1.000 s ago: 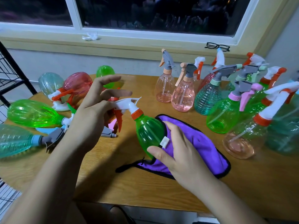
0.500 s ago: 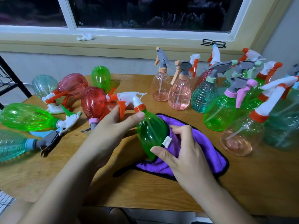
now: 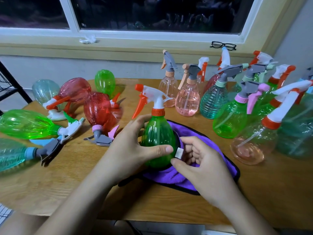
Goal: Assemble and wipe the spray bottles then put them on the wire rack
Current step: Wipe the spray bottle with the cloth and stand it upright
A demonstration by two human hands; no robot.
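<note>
A green spray bottle (image 3: 157,133) with a white and orange trigger head stands upright at the middle of the wooden table (image 3: 84,184). My left hand (image 3: 128,150) grips its body from the left, thumb across the front. My right hand (image 3: 199,165) pinches the purple cloth (image 3: 211,150) against the bottle's right side, beside the cloth's white tag. The cloth spreads on the table under and behind the bottle.
Several bottles lie on their sides at the left, among them a red one (image 3: 100,111) and a green one (image 3: 28,124). Several assembled bottles stand at the back right, one pink (image 3: 187,97). A black wire rack (image 3: 8,82) shows at the far left. Glasses (image 3: 222,45) lie on the sill.
The green bottle went from tilted to upright. My left hand moved from its trigger head down to its body. My right hand stayed at the cloth and curled its fingers into it.
</note>
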